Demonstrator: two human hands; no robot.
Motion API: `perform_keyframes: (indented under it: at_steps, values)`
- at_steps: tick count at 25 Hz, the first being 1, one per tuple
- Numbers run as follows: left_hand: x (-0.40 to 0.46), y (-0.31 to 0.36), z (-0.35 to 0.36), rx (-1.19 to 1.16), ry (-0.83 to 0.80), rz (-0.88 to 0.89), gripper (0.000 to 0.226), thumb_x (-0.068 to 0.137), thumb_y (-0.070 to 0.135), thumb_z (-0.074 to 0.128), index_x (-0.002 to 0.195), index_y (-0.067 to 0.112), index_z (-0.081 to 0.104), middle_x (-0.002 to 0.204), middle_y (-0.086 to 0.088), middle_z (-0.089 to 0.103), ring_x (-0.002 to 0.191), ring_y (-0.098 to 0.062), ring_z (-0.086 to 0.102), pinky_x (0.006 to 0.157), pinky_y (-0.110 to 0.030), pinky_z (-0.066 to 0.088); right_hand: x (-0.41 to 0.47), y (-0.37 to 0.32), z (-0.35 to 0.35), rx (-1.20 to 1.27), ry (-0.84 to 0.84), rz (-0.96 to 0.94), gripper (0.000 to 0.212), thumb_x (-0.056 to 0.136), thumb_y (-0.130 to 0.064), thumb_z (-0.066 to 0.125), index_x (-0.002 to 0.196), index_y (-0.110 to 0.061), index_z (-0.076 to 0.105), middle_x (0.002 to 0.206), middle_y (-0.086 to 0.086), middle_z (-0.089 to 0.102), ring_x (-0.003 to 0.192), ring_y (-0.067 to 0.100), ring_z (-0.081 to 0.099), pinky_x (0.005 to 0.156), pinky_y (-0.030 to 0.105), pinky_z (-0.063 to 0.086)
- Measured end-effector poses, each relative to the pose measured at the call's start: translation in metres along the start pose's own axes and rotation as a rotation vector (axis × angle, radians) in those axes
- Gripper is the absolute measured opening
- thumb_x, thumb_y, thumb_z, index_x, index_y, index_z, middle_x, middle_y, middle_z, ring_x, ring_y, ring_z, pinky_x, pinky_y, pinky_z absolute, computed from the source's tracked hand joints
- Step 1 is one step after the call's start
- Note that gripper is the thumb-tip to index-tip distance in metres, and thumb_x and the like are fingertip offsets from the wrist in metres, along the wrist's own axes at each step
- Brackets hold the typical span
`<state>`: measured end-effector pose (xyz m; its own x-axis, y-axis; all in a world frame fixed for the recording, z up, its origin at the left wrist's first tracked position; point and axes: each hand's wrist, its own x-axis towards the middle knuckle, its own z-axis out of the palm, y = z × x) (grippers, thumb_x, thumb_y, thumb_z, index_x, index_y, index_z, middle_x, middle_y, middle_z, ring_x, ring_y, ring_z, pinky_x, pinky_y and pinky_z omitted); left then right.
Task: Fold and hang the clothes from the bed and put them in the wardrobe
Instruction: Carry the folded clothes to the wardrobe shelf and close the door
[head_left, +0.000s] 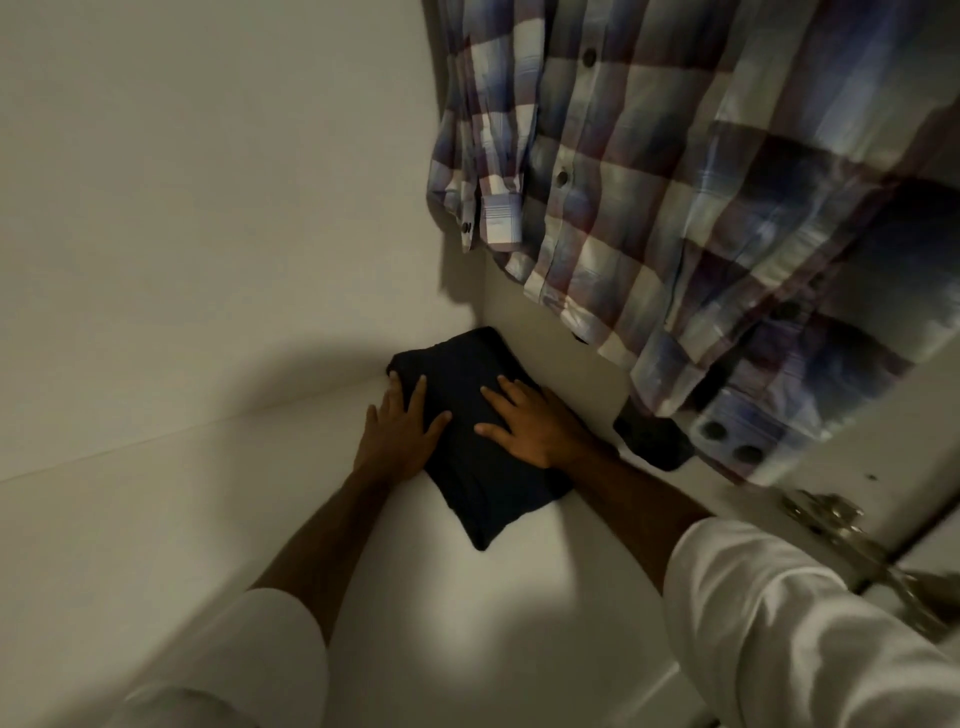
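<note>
Head view: a dark folded garment lies flat on the pale wardrobe floor, pushed close to the inner corner where the side wall meets the back panel. Taking that garment as the landmark, the left hand rests on its left edge, fingers straight and spread, fingertips on the cloth and the palm partly on the floor beside it; it grips nothing. The right hand lies flat on top of the garment toward its right side, fingers straight and slightly spread, pressing down and curled round nothing. Both forearms reach in from below the garment, each ending in a rolled white sleeve.

Above and to the right of the garment hangs 1 plaid shirt in blue, white and maroon checks, its buttoned front facing out and 1 cuffed sleeve dangling on the near side. Its hem hangs clear above the garment, not touching it. Just right of the garment, under the shirt's lower edge, sits a small dark item, too dim to identify. Further right, a metal door fitting shows at the wardrobe's edge, blurred.
</note>
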<state>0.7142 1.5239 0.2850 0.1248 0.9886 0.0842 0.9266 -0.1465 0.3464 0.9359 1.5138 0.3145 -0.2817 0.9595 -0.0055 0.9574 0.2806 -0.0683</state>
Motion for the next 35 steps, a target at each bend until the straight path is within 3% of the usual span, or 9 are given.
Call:
perform_keyframes:
  at_steps: [10,16,20,25,29,35]
  values:
    - [-0.198,0.071,-0.014,0.109,-0.078,0.005,0.081,0.099,0.070,0.020,0.163,0.024,-0.001,0.170,-0.010,0.000,0.157,-0.026,0.002,0.125,-0.052,0.001,-0.191,-0.010,-0.003,0.030,-0.005,-0.062,0.080,0.099,-0.072,0.025,0.164,-0.029,0.005,0.172,0.003,0.000,0.158,0.023,0.001,0.126,0.051,-0.001]
    - [-0.357,0.141,0.018,0.299,0.076,0.110,0.088,0.094,0.073,0.001,0.162,0.018,0.011,0.169,-0.012,0.007,0.156,-0.030,0.009,0.125,-0.056,0.009,-0.341,-0.017,0.022,0.017,0.094,-0.171,0.081,0.100,-0.069,0.029,0.164,-0.024,0.008,0.171,0.007,0.004,0.158,0.028,0.003,0.126,0.054,0.001]
    - [-0.444,0.163,0.038,0.371,0.081,0.160,0.087,0.093,0.069,0.009,0.159,0.014,0.025,0.166,-0.018,0.021,0.153,-0.037,0.021,0.121,-0.063,0.018,-0.440,-0.018,0.033,0.018,0.045,-0.169,0.082,0.099,-0.069,0.028,0.164,-0.023,0.007,0.171,0.007,0.004,0.158,0.028,0.003,0.125,0.055,0.001]
    - [-0.538,0.195,0.075,0.415,-0.007,0.249,0.085,0.096,0.067,0.012,0.156,0.011,0.032,0.162,-0.019,0.030,0.150,-0.036,0.029,0.119,-0.065,0.021,-0.575,-0.011,0.071,0.114,-0.050,-0.054,0.089,0.093,-0.076,0.018,0.164,-0.024,0.006,0.171,0.005,0.003,0.157,0.025,0.003,0.126,0.053,-0.002]
    - [-0.605,0.210,0.106,0.424,-0.085,0.366,0.086,0.096,0.068,0.004,0.158,0.013,0.027,0.165,-0.017,0.023,0.154,-0.034,0.020,0.121,-0.063,0.012,-0.679,-0.020,0.113,0.112,-0.083,0.058,0.100,0.081,-0.081,0.000,0.163,-0.024,0.004,0.171,0.006,0.001,0.158,0.026,0.000,0.125,0.053,-0.003]
    - [-0.744,0.247,0.184,0.377,-0.239,0.609,0.075,0.096,0.061,0.029,0.145,0.009,0.052,0.153,-0.019,0.046,0.141,-0.035,0.045,0.113,-0.065,0.030,-0.866,-0.044,0.192,0.144,-0.162,0.327,0.082,0.100,-0.071,0.023,0.164,-0.025,0.001,0.171,0.006,0.000,0.158,0.026,0.000,0.125,0.055,-0.002]
